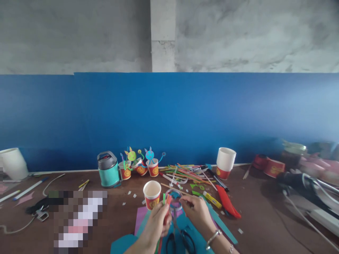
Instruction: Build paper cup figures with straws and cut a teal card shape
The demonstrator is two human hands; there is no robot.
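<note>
My left hand (158, 219) is wrapped round a small bundle of drinking straws (167, 199), red, orange and green, whose ends poke up above the thumb. Close by on the right, my right hand (195, 208) has its fingers pinched together; what they hold is too small to make out. Between the hands lies a clear tape roll (173, 193). Scissors with black handles (188, 241) rest below it on blue paper sheets (122, 244). Just beyond my left hand stands a red and white paper cup (152, 190), upright with its mouth open.
Behind lie many loose straws (185, 173). Decorated cups (139, 166) stand beside a teal flask (108, 169). At right are stacked paper cups (225, 162), a red straw packet (227, 203), a yellow glue stick (212, 200) and a black device with a cable (302, 183). Paper scraps dot the table.
</note>
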